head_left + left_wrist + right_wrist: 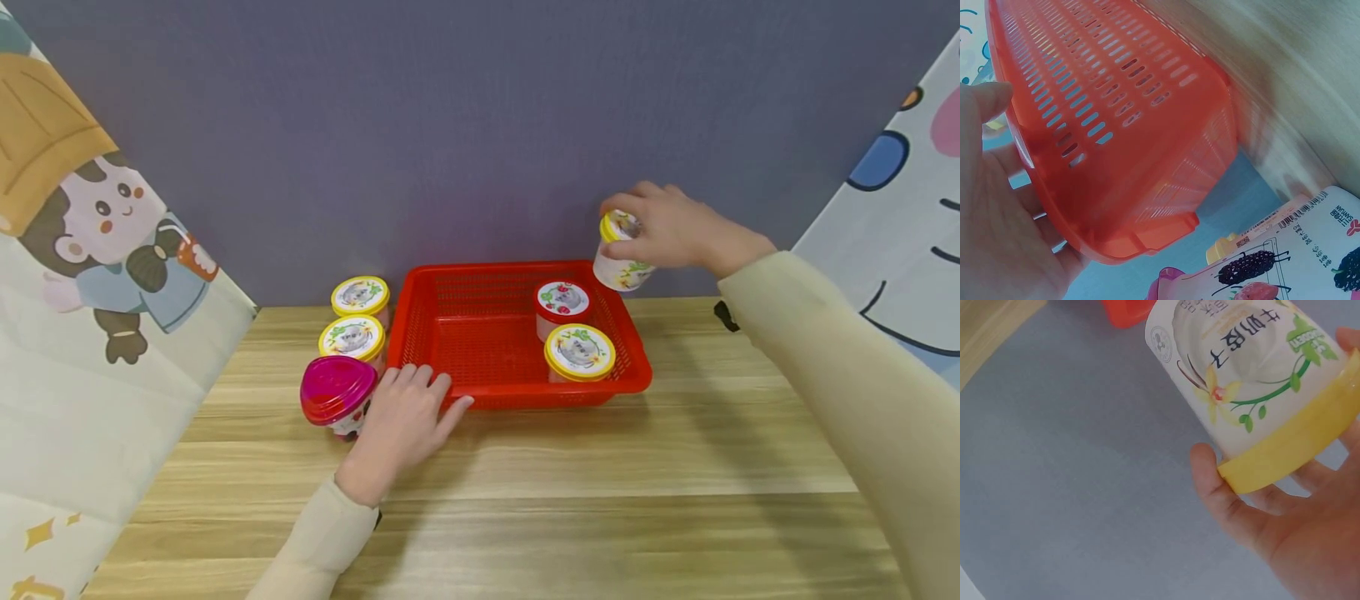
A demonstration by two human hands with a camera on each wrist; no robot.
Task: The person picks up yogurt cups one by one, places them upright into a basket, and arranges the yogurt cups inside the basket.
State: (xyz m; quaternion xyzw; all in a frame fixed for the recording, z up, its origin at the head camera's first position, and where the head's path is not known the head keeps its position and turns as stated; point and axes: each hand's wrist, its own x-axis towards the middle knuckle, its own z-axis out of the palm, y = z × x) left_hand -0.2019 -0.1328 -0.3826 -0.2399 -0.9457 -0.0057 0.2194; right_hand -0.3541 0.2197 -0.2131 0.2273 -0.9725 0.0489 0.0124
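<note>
My right hand (671,229) grips a white cup with a yellow lid (624,271), thumb and fingers around the lid. It holds this cup in the air near the back right corner of a red plastic basket (480,389). In the right wrist view the yogurt-style cup (1241,375) shows a yellow flower and green leaves. My left hand (405,417) rests on the front left rim of the basket, fingers laid over the edge. Inside the basket's right side stand a red-lidded cup (562,302) and a yellow-lidded cup (579,353).
Left of the basket, two yellow-lidded cups (352,337) stand in a row with a pink-lidded cup (339,390) nearest me. A grey wall panel (480,150) rises behind the wooden table (570,500). A small black object (725,317) lies at the table's back right.
</note>
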